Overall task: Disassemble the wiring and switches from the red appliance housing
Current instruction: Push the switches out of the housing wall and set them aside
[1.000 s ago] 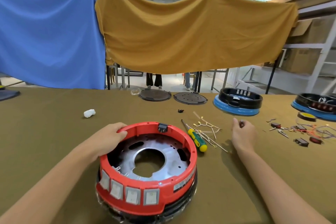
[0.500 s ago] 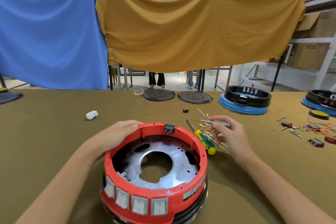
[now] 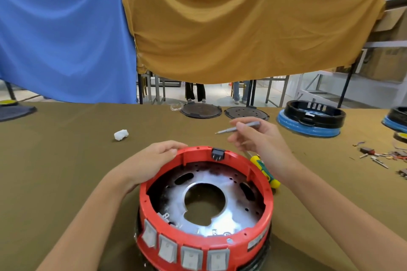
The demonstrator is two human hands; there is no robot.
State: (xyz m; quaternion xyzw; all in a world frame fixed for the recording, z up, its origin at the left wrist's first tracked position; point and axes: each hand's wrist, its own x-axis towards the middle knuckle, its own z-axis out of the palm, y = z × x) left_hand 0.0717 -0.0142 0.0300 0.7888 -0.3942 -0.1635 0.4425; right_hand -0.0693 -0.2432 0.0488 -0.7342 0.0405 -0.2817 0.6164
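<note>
The round red appliance housing (image 3: 262, 185) stands in front of me on the olive table, with a shiny metal plate inside. Several grey rocker switches (image 3: 169, 248) line its near wall, and a small black socket (image 3: 218, 153) sits on its far rim. My left hand (image 3: 152, 160) grips the far left rim of the housing. My right hand (image 3: 259, 141) hovers above the far right rim and pinches a thin grey metal tool (image 3: 239, 127) that points left. A yellow and green screwdriver (image 3: 265, 171) lies on the table, partly under my right wrist.
Removed switches and wire pieces (image 3: 378, 156) lie scattered at the right. Two blue-and-black housings (image 3: 308, 132) (image 3: 396, 122) stand at the back right, two dark round plates (image 3: 200, 111) (image 3: 245, 113) at the back middle. A white lump (image 3: 121, 134) lies at the left.
My right hand picked the thin grey tool up from the pile at the right and raised it toward the housing's far rim. My left hand stayed on the rim.
</note>
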